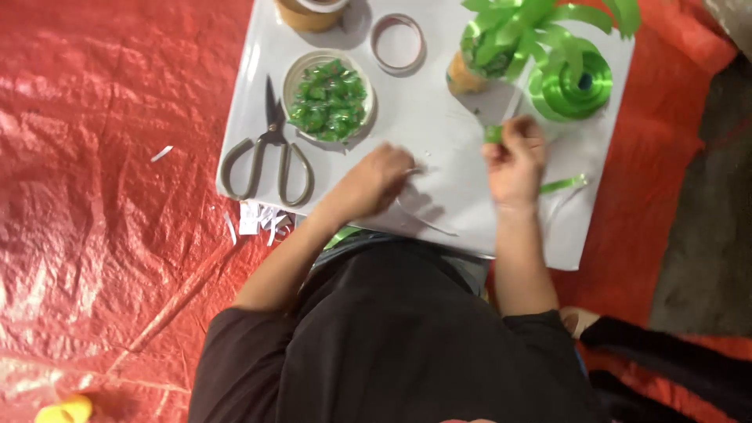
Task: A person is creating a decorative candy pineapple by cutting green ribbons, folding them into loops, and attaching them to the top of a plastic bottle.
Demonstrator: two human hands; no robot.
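Fingers [501, 135] of the right hand [515, 160] pinch a small green bit [493, 134] of ribbon, held up just over the white board [439, 117]. Fingers of the left hand [376, 178] curl down onto the board and seem to press on something thin and pale, but it is too blurry to say what, so I cannot tell if they grip anything.

More ribbon lies close by. One loose strip [562, 185] sits just right of the right hand. A green roll [576, 86] sits on the far right of the board. Beside it, a little to the left, stands a pot [470, 70] with curly green ribbon [540, 23] on top.

On the left side is a round dish [329, 98] full of shiny green folded bits. Left of the dish lie the scissors [270, 153], shut and flat. On the far side sit a clear ring [398, 41] and a brown roll [309, 12]. Small white scraps [258, 218] lie at the near left edge, on the red sheet [102, 196].

To do this well, I think the pinch should stay soft but sure, because the ribbon looks slippery and small. Both hands should work close together, low over the board, so a dropped bit lands on white and is easy to find. Mind the scissors when reaching left.
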